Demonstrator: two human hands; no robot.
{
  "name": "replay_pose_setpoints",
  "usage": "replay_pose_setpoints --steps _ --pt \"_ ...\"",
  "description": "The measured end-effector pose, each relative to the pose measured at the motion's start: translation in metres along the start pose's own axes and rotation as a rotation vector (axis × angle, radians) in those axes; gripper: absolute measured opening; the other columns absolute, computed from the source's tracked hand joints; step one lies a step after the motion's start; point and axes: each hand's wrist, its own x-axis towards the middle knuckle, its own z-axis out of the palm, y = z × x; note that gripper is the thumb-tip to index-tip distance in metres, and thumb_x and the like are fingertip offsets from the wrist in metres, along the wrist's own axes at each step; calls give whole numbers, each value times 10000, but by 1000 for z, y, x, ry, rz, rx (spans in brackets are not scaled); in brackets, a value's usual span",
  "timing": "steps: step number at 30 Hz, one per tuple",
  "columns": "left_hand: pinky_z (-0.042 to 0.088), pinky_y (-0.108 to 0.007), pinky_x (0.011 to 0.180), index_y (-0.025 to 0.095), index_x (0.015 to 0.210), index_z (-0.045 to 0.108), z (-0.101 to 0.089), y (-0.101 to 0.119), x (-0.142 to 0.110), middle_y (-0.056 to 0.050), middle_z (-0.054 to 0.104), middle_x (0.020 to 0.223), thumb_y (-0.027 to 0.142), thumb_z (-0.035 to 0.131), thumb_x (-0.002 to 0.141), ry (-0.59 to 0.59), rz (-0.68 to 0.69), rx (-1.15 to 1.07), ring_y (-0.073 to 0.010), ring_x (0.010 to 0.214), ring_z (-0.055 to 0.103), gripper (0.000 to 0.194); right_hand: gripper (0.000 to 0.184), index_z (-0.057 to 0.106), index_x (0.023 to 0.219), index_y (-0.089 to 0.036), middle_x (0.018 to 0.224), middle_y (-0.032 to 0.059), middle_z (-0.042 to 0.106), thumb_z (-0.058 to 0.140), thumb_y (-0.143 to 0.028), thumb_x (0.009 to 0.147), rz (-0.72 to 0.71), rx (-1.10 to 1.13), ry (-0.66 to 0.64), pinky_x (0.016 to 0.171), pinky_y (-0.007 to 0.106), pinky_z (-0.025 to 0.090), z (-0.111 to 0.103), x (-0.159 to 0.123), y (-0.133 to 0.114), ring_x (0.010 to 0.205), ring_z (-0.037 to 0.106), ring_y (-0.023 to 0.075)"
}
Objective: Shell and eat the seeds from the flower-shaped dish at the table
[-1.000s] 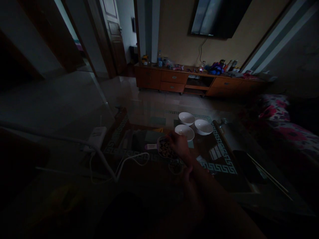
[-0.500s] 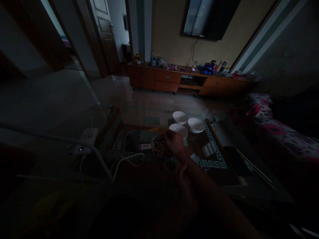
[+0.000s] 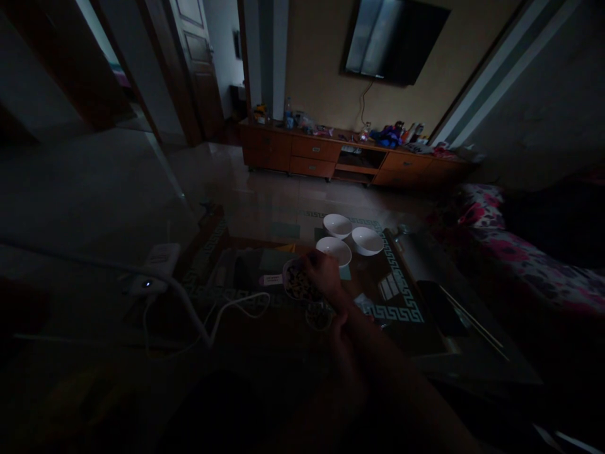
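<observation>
In the head view, your right hand point(image 3: 325, 273) reaches in from 5 o'clock, its fingers bunched close together over the upper right edge of the handled container point(image 3: 299, 287). You have the container's dark and pale pieces just below your fingertips, spreading toward 7 o'clock. It is too dim to tell whether your fingers pinch a piece, or how firmly they are pressed together. The labelled handle point(image 3: 271, 279) sticks out to your left, at about 8 o'clock from those fingertips.

Your left hand point(image 3: 338, 331) is at 5 o'clock from the container, right by your right wrist. Its fingers are lost in shadow, so you cannot tell whether they are spread or closed. The small round dish point(image 3: 318, 317) sits just beside the container at 5 o'clock, to the left of your left hand.

From your right fingertips, you have three white bowls point(image 3: 367, 241) grouped between 1 and 3 o'clock, the nearest partly behind your right hand. Well apart, between 3 and 4 o'clock, a dark flat object point(image 3: 440, 309) lies beside two thin sticks point(image 3: 474, 323). A white cable point(image 3: 246, 299) loops at 8 o'clock on the glass-topped table point(image 3: 265, 331).
</observation>
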Motion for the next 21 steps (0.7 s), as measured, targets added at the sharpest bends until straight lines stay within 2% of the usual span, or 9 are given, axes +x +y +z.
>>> replay_pose_setpoints --steps 4,12,17,21 --pt "543 -362 794 36 908 724 14 2 -11 -164 706 865 449 511 1013 59 2 -17 -263 809 696 477 292 749 1103 -195 1038 110 814 531 -389 1085 -45 -14 0 784 286 483 1 0 0 944 764 241" --pt "536 -364 798 72 859 698 25 4 -14 -141 681 796 395 445 1035 84 -1 -38 -252 763 687 446 290 723 1099 -201 1015 102 806 507 -394 1081 -66 54 26 777 303 494 5 0 4 927 751 247" --pt "537 -375 813 85 972 683 35 0 -22 -145 708 871 381 447 1033 98 -21 12 -264 804 692 383 287 728 1054 -211 996 92 803 508 -395 1060 -69 179 134 803 296 519 -16 1 13 920 747 233" --pt "545 -367 836 58 1010 705 29 -9 -14 -163 719 929 418 470 1030 13 -40 22 -256 841 691 430 324 722 1080 -206 1001 77 804 462 -398 1083 -74 153 141 780 273 512 -30 1 23 913 756 211"
